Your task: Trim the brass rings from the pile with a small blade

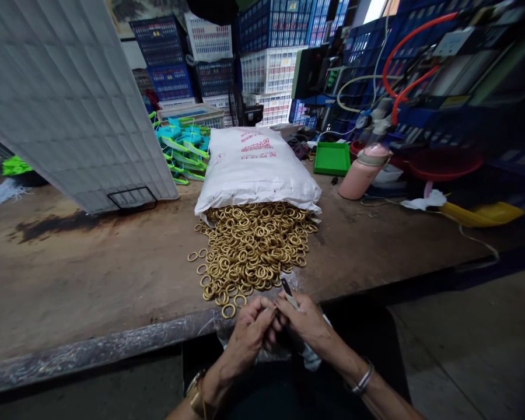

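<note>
My left hand (254, 328) and my right hand (308, 326) meet just off the front edge of the table, above my lap. The fingers of my left hand are closed in a pinch, and whatever they grip is hidden. In my right hand is a narrow, flat, knife-like tool (289, 294), its dark tip pointing up and away from me. A heap of gold-coloured rings (254, 248) lies just beyond both hands. The rings spill from the open mouth of a white woven sack (258, 169) with red print, lying on its side.
Left of the sack, a tall pale ribbed panel (70, 99) leans over the wooden table (126, 274). Bright green and blue plastic pieces (184, 146) are piled behind it. A green tray (332, 158), a pink bottle (362, 174) and a yellow scoop-like item (481, 214) are to the right.
</note>
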{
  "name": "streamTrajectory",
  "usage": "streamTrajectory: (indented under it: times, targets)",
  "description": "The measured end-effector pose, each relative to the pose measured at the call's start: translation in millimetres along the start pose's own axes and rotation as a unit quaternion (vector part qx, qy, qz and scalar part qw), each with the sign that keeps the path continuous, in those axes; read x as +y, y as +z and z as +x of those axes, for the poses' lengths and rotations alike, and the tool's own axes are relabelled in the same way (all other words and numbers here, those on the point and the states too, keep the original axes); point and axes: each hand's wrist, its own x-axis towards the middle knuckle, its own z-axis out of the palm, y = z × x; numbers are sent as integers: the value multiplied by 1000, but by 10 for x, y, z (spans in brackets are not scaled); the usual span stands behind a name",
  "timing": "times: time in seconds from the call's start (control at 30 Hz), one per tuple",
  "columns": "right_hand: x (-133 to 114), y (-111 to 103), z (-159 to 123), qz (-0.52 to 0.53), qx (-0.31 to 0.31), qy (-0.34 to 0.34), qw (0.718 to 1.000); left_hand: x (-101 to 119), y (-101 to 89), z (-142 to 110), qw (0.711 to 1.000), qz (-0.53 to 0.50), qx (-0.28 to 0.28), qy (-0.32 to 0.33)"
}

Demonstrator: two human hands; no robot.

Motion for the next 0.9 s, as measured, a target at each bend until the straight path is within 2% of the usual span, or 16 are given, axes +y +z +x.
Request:
streamTrajectory:
  times: [0.07, 0.17, 0.37, 0.53, 0.6, 0.67, 0.77, 0.9]
  targets:
    - [2, -17, 1, -24, 17, -2, 1000, 2, 2, -15, 1000, -29, 4, -5]
    - [23, -41, -8, -131, 65, -33, 989, 9, 14, -30, 998, -46, 32, -5]
    - [85, 11, -65, -281, 2, -89, 956, -20, 6, 5, 998, -23, 59, 5]
    - [110, -8, -61, -386, 17, -75, 919, -3, 28, -72, 996, 5, 75, 40]
    - [124, -48, -52, -419, 31, -53, 906, 44, 43, -164, 997, 12, 58, 53]
    - [118, -69, -46, -434, 40, -57, 898, 78, 38, -265, 998, -7, 23, 50]
    - [54, -9, -31, -417, 33, -97, 903, 53, -37, -390, 997, -78, -9, 25]
    - [-29, 232, 33, -376, -8, -148, 915, -44, -223, -524, 992, -121, 14, 15]
